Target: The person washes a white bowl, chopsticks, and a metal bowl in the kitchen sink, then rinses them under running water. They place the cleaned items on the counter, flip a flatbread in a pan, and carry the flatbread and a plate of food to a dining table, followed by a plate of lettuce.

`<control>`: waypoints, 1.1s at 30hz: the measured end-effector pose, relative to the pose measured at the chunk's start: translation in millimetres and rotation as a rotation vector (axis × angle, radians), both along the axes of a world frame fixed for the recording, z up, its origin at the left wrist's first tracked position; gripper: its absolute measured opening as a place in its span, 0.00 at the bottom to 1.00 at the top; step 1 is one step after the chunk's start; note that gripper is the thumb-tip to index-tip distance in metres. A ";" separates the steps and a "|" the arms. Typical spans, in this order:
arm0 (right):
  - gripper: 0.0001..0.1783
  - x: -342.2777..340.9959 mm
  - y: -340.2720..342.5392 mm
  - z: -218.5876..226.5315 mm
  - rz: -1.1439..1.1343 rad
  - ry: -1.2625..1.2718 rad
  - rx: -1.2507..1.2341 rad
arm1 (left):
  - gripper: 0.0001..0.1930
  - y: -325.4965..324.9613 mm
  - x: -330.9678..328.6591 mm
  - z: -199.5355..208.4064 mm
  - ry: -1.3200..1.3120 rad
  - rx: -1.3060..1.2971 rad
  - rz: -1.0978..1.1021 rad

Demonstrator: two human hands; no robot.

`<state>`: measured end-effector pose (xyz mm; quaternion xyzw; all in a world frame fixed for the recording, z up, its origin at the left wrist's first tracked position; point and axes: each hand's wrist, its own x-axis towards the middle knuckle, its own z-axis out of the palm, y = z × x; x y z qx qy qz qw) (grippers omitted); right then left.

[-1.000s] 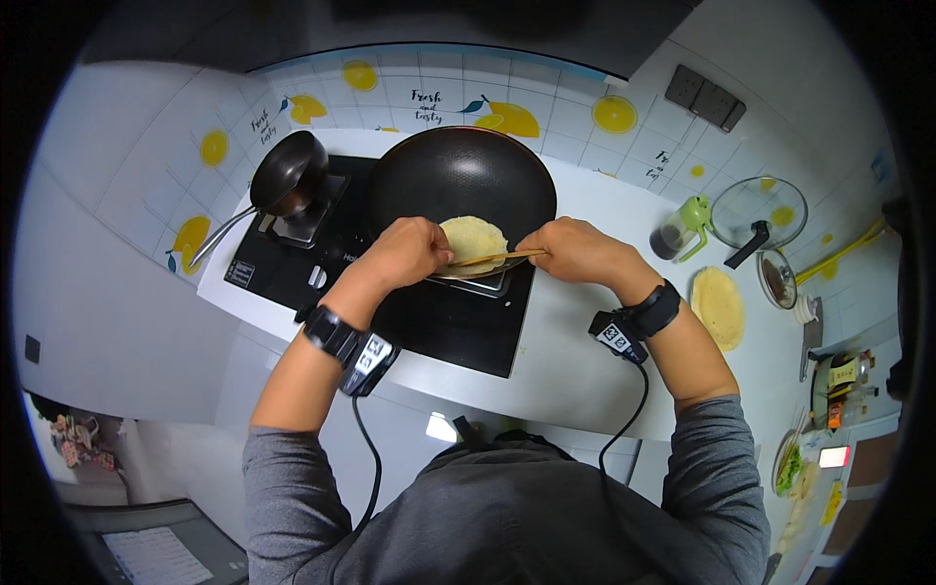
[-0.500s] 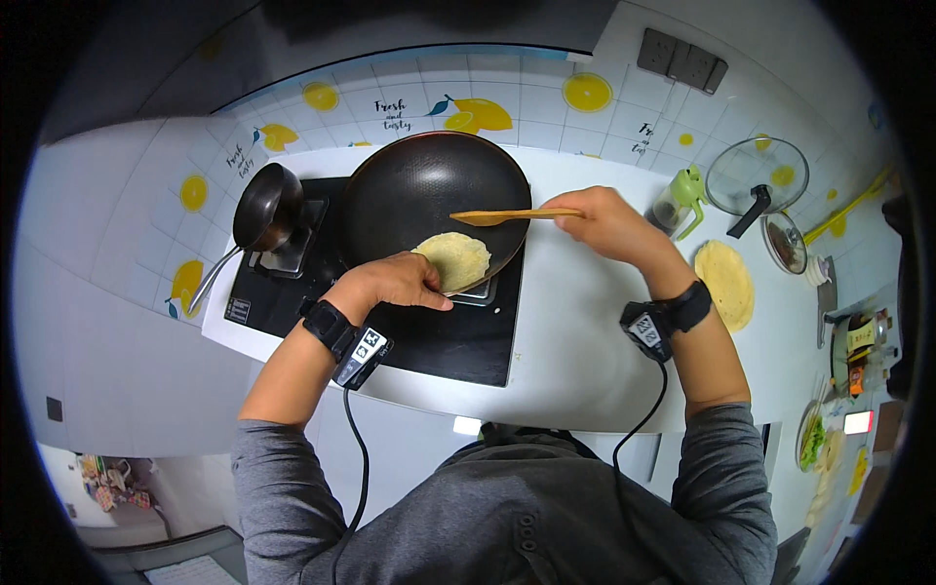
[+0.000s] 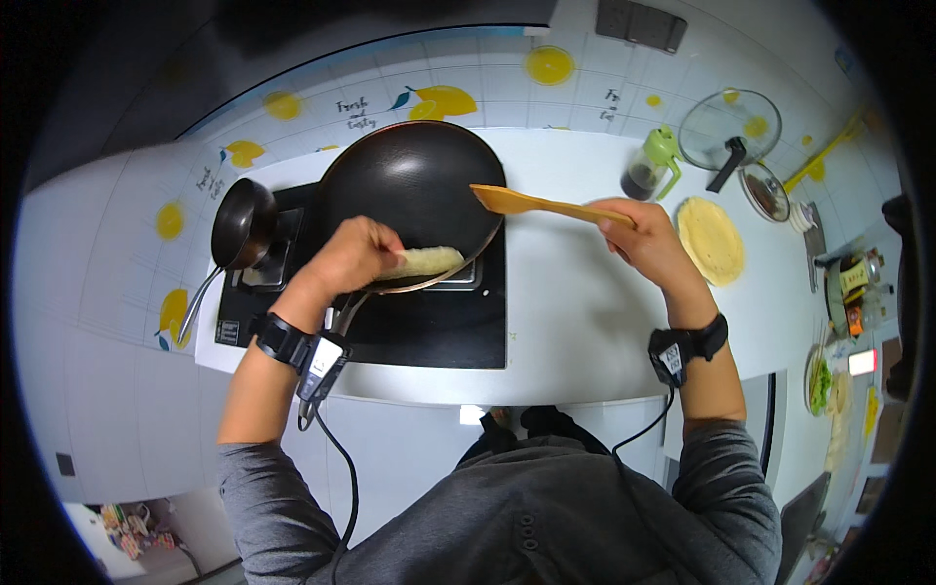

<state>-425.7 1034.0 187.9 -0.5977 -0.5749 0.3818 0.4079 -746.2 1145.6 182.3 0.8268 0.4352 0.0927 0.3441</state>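
Observation:
A large black wok [image 3: 409,175] rests on the black cooktop [image 3: 429,341], its handle reaching toward me. My left hand [image 3: 353,255] is closed on one end of a pale, thin pancake [image 3: 432,261] at the near inside wall of the wok. The pancake now shows as a narrow strip; whether it is folded or just seen edge-on I cannot tell. My right hand [image 3: 643,237] grips the handle of a wooden spatula [image 3: 526,202]. The spatula's blade points left, over the wok's right rim.
A small dark saucepan [image 3: 244,219] sits at the cooktop's left. Another round pancake [image 3: 711,241] lies on the white counter [image 3: 575,322] at right. Behind it are a green-topped glass jug [image 3: 651,166] and two glass lids, one large [image 3: 731,127], one small [image 3: 765,192].
The pancake has gone from a broad, flat face to a narrow strip. My left hand has lifted and turned over it. The spatula has swung right, toward the wok's rim.

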 end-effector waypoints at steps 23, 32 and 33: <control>0.13 259.3 -334.7 -75.5 -0.852 0.461 -0.063 | 0.04 -63.4 480.6 -37.1 -0.753 -0.699 -0.088; 0.13 333.7 -328.0 -81.3 -0.878 0.480 -0.031 | 0.08 -74.7 488.5 -123.0 -0.584 -0.817 0.396; 0.14 338.2 -316.4 -84.6 -0.849 0.448 -0.036 | 0.08 -79.6 479.4 -119.5 -0.609 -0.796 0.373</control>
